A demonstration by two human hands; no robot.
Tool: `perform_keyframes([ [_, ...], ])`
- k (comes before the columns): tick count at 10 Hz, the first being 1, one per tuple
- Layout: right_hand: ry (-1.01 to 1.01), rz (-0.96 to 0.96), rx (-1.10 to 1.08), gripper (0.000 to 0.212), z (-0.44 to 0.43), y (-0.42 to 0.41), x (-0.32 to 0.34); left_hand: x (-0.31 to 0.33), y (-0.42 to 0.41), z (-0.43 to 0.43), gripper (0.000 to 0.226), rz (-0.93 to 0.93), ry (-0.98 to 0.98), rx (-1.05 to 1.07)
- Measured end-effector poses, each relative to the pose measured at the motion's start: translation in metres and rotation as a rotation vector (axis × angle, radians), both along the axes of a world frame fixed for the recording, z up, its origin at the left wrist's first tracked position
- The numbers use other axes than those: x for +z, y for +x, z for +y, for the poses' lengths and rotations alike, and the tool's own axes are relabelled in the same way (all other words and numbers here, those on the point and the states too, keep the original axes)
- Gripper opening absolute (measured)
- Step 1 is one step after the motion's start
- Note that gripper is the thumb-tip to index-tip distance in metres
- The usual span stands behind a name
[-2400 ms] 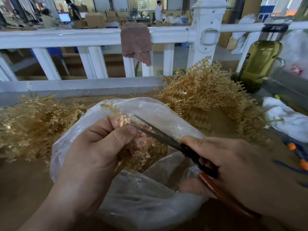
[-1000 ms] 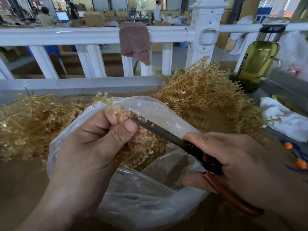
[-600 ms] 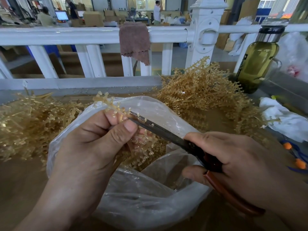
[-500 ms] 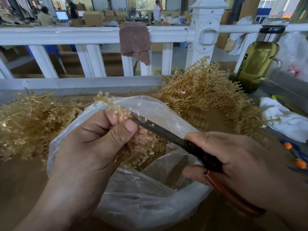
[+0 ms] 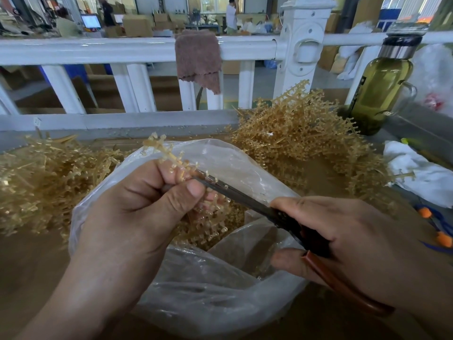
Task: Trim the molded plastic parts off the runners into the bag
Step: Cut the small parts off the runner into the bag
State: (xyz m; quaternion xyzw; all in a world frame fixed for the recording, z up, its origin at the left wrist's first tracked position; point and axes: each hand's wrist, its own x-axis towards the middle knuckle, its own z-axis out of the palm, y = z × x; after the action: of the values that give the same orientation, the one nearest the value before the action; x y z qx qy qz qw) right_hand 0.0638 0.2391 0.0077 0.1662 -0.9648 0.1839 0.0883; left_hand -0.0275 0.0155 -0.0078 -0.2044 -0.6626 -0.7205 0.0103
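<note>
A tangled heap (image 5: 41, 182) of amber plastic lies just left of the left hand (image 5: 137, 217), whose thumb and curled fingers pinch a runner (image 5: 162, 150) above the open clear bag (image 5: 208, 303) under both hands. To its right, the scissors (image 5: 236, 193) touch that runner beside the thumb, their handles clamped in the right hand (image 5: 362, 241), with a second heap (image 5: 301, 141) beyond it.
</note>
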Motion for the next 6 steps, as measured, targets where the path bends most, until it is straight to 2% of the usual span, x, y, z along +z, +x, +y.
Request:
perform_keyframes([
  [2,-0.012,0.023,0.008,0.052,0.0020,-0.0036,-0.0006,0.0010,-0.0004,0.0017,0.014,-0.005,0.008,-0.004],
  [6,0.065,0.077,-0.070,0.046,-0.0015,-0.0031,0.0028,0.0004,-0.0016,0.0007,0.011,0.004,0.025,0.013],
])
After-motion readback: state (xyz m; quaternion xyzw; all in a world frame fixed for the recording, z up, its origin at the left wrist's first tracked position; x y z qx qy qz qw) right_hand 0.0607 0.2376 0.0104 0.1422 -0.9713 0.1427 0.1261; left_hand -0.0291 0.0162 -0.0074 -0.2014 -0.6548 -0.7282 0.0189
